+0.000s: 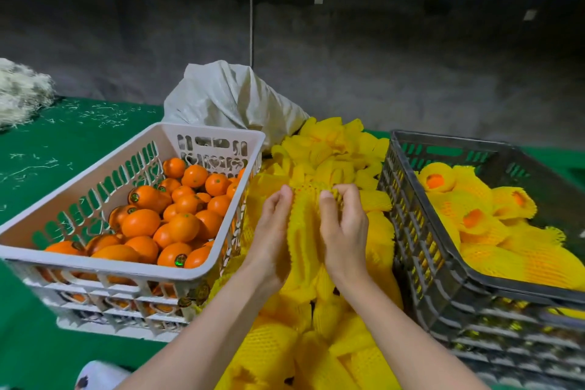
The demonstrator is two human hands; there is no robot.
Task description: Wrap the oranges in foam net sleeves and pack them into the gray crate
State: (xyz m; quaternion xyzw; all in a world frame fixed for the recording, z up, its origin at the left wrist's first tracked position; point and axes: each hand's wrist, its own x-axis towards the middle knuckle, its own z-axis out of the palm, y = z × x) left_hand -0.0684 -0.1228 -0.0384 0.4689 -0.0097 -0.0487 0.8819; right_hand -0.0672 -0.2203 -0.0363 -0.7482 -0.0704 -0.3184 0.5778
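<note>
- Yellow foam net sleeve [303,225] held upright between both hands, over the middle of the heap of loose sleeves [332,152]; cannot tell whether any fruit sits inside.
- Left hand [273,231] against the sleeve's left side, fingers lightly curled round the edge, tips up at the top rim.
- Right hand [343,222] on the sleeve's right side, fingers bent over, pinching the top rim.
- Gray crate [411,215] just right of the hands, touching the heap, partly filled with wrapped oranges [474,215], orange skin showing at several open sleeve ends.
- White crate [202,136] just left of the hands, holding bare oranges [183,225] piled several deep.
- Small round green stickers [180,260] on some of the bare fruit; writing too small to read.
- Pale woven sack [228,98] behind the heap, between the two crates.
- Green worktop [63,142] under everything, strewn with pale strands; clump of white shredded fibre [22,92] at the far left edge.
</note>
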